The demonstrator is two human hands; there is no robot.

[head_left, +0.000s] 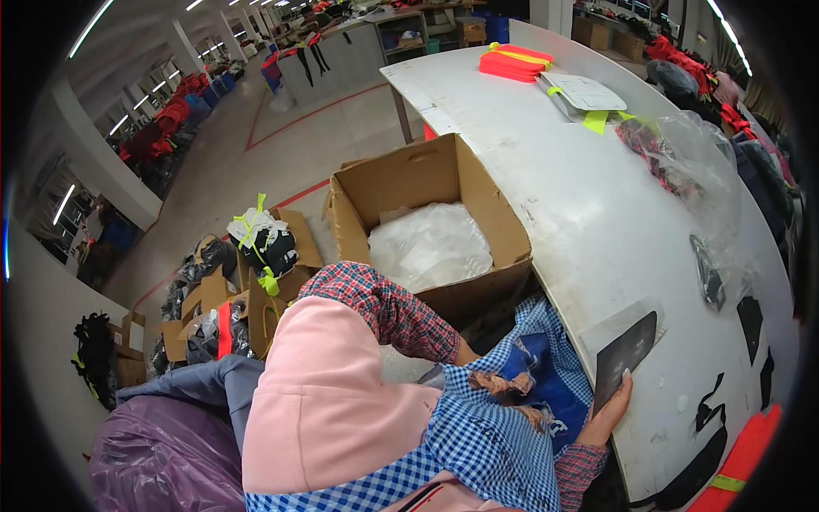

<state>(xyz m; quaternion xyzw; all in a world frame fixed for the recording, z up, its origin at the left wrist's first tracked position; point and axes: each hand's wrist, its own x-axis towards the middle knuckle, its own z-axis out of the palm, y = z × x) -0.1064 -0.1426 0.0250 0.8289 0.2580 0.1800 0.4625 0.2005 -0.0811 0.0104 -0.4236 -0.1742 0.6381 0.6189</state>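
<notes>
- My right hand (610, 414) gripped the dark piece (624, 363) by its lower edge, thumb on the upper face; the fingers beneath were out of sight. That edge hold probably left most of the face uncovered.
- The dark piece was at the near edge of the table (589, 222), with a clear sleeve (607, 328) partly under it. I couldn't tell whether any of it was inside the sleeve.
- My left hand (466, 352) showed only at the wrist, the rest lost by the apron (503, 444), so I couldn't tell whether it was open or closed.
- The box (401, 179) stood open beside the table, clear plastic (431, 243) heaped inside, likely put there for easy reach.
- Black scraps (749, 322) lay right of the dark piece.
- Farther along sat an orange stack (510, 65) and a white stack (584, 92), both with yellow bands, presumably to hold each together.
</notes>
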